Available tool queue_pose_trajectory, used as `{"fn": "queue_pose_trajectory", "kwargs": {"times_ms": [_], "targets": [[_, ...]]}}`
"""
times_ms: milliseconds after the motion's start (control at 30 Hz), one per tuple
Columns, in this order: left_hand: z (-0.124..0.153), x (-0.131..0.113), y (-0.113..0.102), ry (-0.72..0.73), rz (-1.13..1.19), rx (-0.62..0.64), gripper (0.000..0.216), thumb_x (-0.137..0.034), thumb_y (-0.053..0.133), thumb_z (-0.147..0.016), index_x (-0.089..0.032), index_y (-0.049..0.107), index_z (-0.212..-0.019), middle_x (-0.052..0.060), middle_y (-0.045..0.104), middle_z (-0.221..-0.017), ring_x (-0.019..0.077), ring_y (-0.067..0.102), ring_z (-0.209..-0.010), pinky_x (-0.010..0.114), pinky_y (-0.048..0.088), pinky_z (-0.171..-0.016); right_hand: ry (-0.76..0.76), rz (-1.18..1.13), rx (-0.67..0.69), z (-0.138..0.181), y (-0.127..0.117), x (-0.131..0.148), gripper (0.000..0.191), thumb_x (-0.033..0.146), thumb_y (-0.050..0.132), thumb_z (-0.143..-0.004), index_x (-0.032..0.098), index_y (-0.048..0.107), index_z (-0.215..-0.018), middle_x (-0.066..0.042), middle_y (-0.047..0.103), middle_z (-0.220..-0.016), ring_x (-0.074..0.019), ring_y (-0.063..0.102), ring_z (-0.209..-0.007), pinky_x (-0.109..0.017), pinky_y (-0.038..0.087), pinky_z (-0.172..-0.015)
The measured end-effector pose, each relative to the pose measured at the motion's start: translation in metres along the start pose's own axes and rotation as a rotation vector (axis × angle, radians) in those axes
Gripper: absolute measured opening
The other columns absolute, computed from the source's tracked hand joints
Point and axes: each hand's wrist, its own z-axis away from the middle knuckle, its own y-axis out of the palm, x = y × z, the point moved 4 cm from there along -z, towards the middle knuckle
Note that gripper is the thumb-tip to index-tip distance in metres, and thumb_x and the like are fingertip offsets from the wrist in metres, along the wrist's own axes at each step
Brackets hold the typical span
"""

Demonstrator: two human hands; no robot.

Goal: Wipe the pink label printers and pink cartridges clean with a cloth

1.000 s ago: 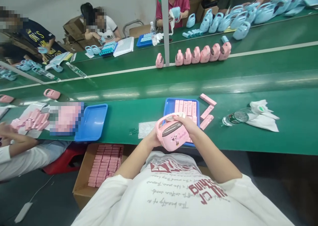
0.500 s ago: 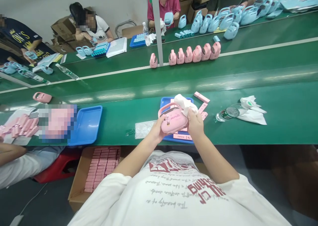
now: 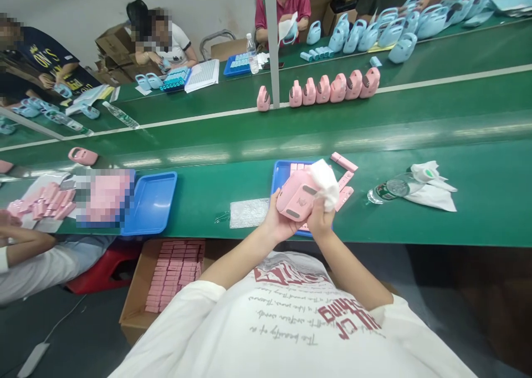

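In front of me, my left hand (image 3: 279, 223) grips the lower left side of a pink handled device (image 3: 297, 196), which looks like a small portable speaker. Its underside faces up, with two grey oblong pads and small print between them. My right hand (image 3: 321, 218) is closed around a crumpled white cloth (image 3: 326, 183), pressed to the device's right edge. Below them lies a blue tray (image 3: 277, 177) of pink pieces, partly hidden by the device and my hands. Several slim pink pieces (image 3: 344, 181) lie beside the tray on the right.
A bubble-wrap sheet (image 3: 249, 213) lies left of the tray. To the right are a clear bottle (image 3: 390, 189) and white tissue (image 3: 434, 195). Beyond the green bench (image 3: 216, 189) stands a row of pink devices (image 3: 323, 90). An empty blue tray (image 3: 149, 203) sits left; people work across the bench.
The pink device has been turned over in my hands: its printed front and handle showed before, its padded underside shows now. The white cloth stays in my right hand.
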Motion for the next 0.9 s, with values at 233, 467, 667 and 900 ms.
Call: {"fn": "queue_pose_trajectory", "kwargs": {"times_ms": [233, 467, 667, 900], "targets": [[0.004, -0.006, -0.020, 0.029, -0.157, -0.046, 0.050, -0.057, 0.063, -0.070, -0.018, 0.066, -0.101, 0.004, 0.070, -0.078, 0.0192, 0.064, -0.067, 0.029, 0.049, -0.059, 0.658, -0.590, 0.412, -0.013, 0.031, 0.003, 0.042, 0.057, 0.051, -0.079, 0.022, 0.064, -0.097, -0.004, 0.070, -0.094, -0.0242, 0.066, -0.090, -0.039, 0.054, -0.079], [0.009, -0.024, -0.038, 0.289, -0.465, 0.077, 0.051, -0.042, 0.077, -0.061, -0.013, 0.068, -0.102, 0.010, 0.073, -0.098, 0.0228, 0.068, -0.087, 0.030, 0.050, -0.079, 0.824, -0.632, 0.458, 0.001, 0.023, -0.013, 0.035, 0.045, 0.062, -0.062, 0.020, 0.065, -0.087, -0.008, 0.072, -0.091, -0.0299, 0.066, -0.092, -0.049, 0.052, -0.087], [0.009, -0.017, -0.048, 0.229, -0.485, 0.001, 0.055, -0.047, 0.075, -0.058, -0.011, 0.068, -0.098, 0.012, 0.074, -0.091, 0.0243, 0.069, -0.084, 0.029, 0.049, -0.073, 0.806, -0.738, 0.473, 0.007, 0.029, -0.013, 0.045, 0.052, 0.051, -0.068, 0.018, 0.066, -0.093, -0.009, 0.072, -0.094, -0.0290, 0.066, -0.094, -0.047, 0.051, -0.089], [0.008, -0.011, -0.063, 0.242, -0.480, -0.060, 0.057, -0.045, 0.075, -0.062, -0.010, 0.065, -0.106, 0.013, 0.073, -0.099, 0.0273, 0.067, -0.096, 0.032, 0.051, -0.079, 0.782, -0.115, 0.091, -0.005, -0.006, -0.061, 0.043, 0.052, 0.030, -0.080, 0.020, 0.057, -0.089, -0.005, 0.067, -0.084, -0.0206, 0.065, -0.085, -0.033, 0.055, -0.072]]}}
